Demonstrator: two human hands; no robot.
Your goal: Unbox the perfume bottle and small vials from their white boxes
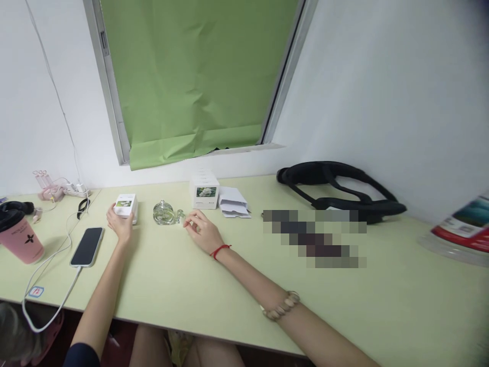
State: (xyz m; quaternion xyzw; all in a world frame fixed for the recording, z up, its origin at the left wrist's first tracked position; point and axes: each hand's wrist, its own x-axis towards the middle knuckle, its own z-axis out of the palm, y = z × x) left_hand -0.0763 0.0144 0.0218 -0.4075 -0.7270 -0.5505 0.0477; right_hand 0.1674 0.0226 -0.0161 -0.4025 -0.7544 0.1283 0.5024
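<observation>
My left hand is wrapped round a small white box with a green floral picture, which rests on the table. Right of it stands a round clear glass bottle. Small clear glass pieces sit beside the bottle, at the fingertips of my right hand. The fingers of that hand are curled; whether they grip one of these pieces is too small to tell. Behind my right hand is a white box with a flower picture, and folded white card lies to its right.
On the pale green table, a phone with a white cable and a pink cup are at the left. A black strapped frame lies at the back right. A red-and-white package is at the far right.
</observation>
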